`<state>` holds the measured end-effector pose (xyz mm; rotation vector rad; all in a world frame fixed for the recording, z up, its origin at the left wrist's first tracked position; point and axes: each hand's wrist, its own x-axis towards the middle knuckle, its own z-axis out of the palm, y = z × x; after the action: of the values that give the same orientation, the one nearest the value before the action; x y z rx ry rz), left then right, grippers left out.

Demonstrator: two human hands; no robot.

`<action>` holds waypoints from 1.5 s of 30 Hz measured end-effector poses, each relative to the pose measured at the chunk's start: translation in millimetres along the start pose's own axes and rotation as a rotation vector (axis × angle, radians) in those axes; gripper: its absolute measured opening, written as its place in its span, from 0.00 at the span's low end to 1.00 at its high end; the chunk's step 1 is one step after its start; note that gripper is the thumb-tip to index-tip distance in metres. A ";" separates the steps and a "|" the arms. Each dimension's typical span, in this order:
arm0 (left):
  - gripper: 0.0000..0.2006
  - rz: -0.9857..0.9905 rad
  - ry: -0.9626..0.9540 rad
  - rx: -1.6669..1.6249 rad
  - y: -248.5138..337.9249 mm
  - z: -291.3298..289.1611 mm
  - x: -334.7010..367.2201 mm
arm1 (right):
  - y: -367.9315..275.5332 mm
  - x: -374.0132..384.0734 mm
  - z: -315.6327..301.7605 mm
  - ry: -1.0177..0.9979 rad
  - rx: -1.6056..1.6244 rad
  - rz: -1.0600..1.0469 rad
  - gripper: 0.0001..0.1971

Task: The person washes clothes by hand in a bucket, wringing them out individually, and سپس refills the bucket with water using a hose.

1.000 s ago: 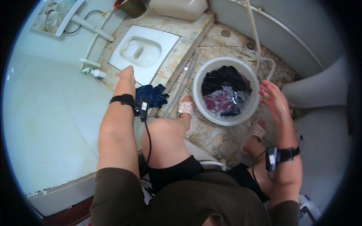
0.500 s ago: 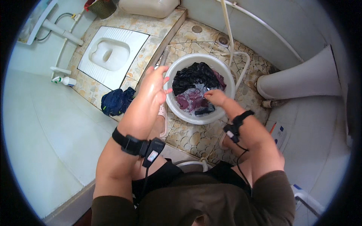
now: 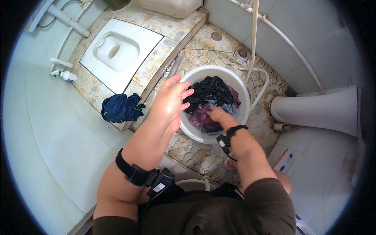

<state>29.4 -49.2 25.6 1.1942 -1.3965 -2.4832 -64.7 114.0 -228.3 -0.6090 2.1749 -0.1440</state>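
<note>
A round white basin [image 3: 246, 105] stands on the floor with sudsy water in it. A black garment [image 3: 209, 91] bunches in its far part. Nearer to me lies a wet purple garment [image 3: 200, 117], partly under water. My right hand [image 3: 216, 114] reaches into the basin with its fingers curled down on the purple garment; the fingertips are partly hidden. My left hand [image 3: 170, 101] is wet and raised over the basin's left rim, its fingers apart and holding nothing. A black strap with a small device sits on each forearm.
A squat toilet [image 3: 114, 53] is set in a raised tiled step at the left. A dark blue garment [image 3: 122, 108] lies on the step's edge. A spray bottle [image 3: 69, 76] stands by the left wall. A white hose [image 3: 265, 84] and a white pedestal [image 3: 313, 113] are at the right.
My right hand has gone lower into the basin, onto the purple garment. My left hand stays raised with its fingers apart. The whole view has shifted slightly.
</note>
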 end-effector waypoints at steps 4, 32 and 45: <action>0.19 0.028 -0.003 0.060 -8.7 -11.6 -0.5 | -33.3 -86.4 -96.5 0.252 0.302 -0.193 0.20; 0.43 0.594 -0.698 1.102 -67.6 12.9 13.8 | -26.9 -238.1 -137.9 0.466 1.097 -0.415 0.12; 0.09 0.329 -0.389 0.876 -50.3 35.7 0.0 | -11.8 -238.9 -143.3 0.964 0.344 -0.423 0.29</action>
<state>21.8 5.7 -1.5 0.4294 -2.6740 -1.9464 -46.2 201.3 35.8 -0.9037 2.7673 -1.2257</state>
